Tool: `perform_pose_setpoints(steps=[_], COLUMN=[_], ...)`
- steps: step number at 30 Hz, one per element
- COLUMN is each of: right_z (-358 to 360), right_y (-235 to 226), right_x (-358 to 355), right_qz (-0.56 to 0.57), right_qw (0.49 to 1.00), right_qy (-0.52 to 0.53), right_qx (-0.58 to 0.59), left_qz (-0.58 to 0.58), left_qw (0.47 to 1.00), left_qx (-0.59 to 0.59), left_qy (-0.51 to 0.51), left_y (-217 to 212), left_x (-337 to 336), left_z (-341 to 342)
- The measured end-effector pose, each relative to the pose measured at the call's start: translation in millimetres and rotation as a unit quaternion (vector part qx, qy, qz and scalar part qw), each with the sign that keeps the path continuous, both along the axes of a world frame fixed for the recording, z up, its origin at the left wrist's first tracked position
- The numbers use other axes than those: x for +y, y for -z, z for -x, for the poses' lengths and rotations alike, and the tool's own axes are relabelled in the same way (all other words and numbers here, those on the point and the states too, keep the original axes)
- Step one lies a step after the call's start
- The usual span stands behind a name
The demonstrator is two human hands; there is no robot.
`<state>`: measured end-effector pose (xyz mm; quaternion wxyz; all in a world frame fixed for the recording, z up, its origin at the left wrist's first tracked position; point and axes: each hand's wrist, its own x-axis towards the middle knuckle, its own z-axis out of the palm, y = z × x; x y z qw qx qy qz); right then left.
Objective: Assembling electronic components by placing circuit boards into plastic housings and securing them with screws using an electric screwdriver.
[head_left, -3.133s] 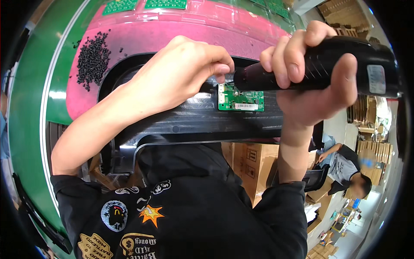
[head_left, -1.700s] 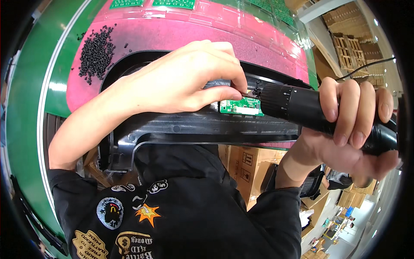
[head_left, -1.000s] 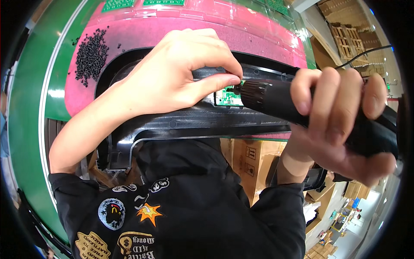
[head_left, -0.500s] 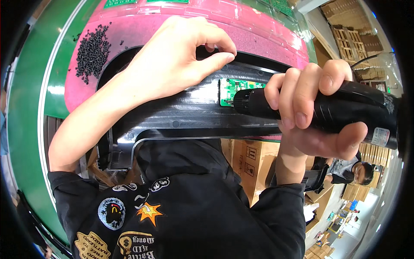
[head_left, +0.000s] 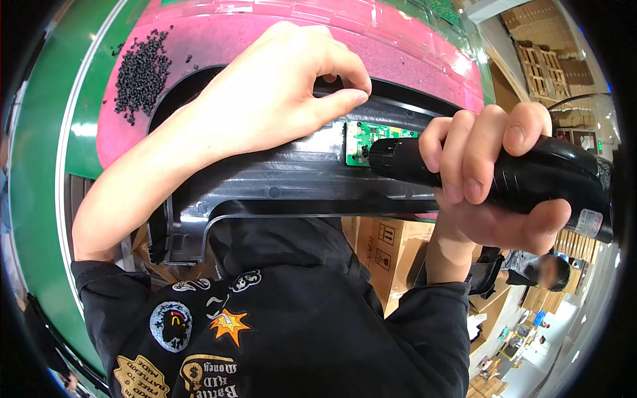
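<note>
A black electric screwdriver [head_left: 564,176] lies in my right hand [head_left: 474,156], whose fingers wrap round its body. Its nose reaches over the green circuit board [head_left: 355,142] and covers part of it; small dark pieces show on the board beside the nose. The board rests inside a long black plastic shell [head_left: 265,192] with raised walls. Over the shell's far wall, my left hand [head_left: 279,86] is curled, thumb and forefinger tips brought together. Anything between those tips is too small or hidden to make out.
A heap of small black screws [head_left: 141,76] lies on the pink mat [head_left: 206,46] at the far left. Behind the shell run clear plastic trays [head_left: 371,26]. Cardboard boxes [head_left: 385,255] stand below the near edge; another person [head_left: 531,268] is at the right.
The screwdriver's nose sits slightly farther right, and its rear end is a little lower. The thin bit seen before is no longer distinct. My left hand has shifted slightly right, still curled.
</note>
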<state>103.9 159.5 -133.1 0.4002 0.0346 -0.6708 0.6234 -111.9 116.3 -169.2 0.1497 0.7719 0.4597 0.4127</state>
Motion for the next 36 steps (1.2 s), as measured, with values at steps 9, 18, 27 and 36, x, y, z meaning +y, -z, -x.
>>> perform_pose_setpoints(steps=[9, 18, 27, 36], right_z=[-2.7, 0.6, -2.1, -1.1], right_y=[-2.7, 0.9, -3.3, -0.1], right_x=[3.0, 3.7, -0.3, -5.3], right_qz=[0.014, 0.022, 0.023, 0.022], right_qw=[0.999, 0.998, 0.999, 0.999], right_qy=[0.029, 0.032, 0.009, 0.043], right_qx=[0.023, 0.039, 0.037, 0.016], left_qz=[0.023, 0.024, 0.018, 0.04], left_qw=[0.999, 0.999, 0.999, 0.997], left_qx=[0.029, 0.032, 0.03, 0.059], left_qy=[0.007, 0.007, 0.009, -0.004], left_y=[-1.0, 0.7, 0.4, -0.5], left_x=[-1.5, -1.2, -1.3, -2.4], left_z=[0.4, 0.0, 0.4, 0.7])
